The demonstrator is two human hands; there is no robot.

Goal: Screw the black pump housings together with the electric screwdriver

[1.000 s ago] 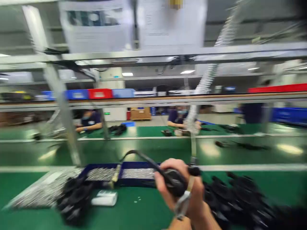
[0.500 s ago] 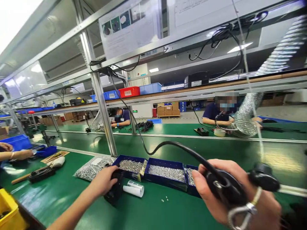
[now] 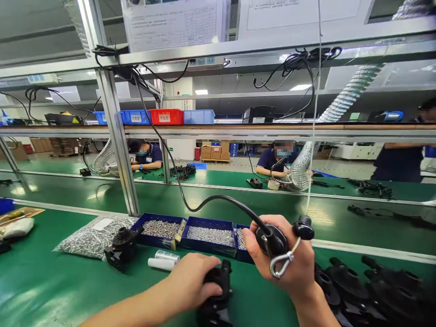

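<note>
My left hand [image 3: 190, 281] is closed over a black plastic housing [image 3: 223, 290] on the green bench, thumb and fingers on its top. In my right hand [image 3: 289, 259] is a black corded electric screwdriver [image 3: 272, 238], seen from its cord end; its tip is hidden. A wire loop on it hooks to a hanging line. Another black housing [image 3: 121, 247] stands beside a clear bag of screws [image 3: 90, 238]. Beyond my hands sit blue trays [image 3: 207, 247] of small metal screws. A white roll [image 3: 161, 263] lies left of my left hand.
Several black housings [image 3: 354, 286] lie at the right. A metal post [image 3: 117, 145] rises behind the trays, and a black cable [image 3: 218, 197] droops across. Co-workers [image 3: 275, 159] sit at the far bench. A shelf above carries a red bin [image 3: 165, 116] and blue bins.
My left hand has let go of the housing by the screw bag and now grips another one nearer me. My right hand keeps the screwdriver. The view has turned right.
</note>
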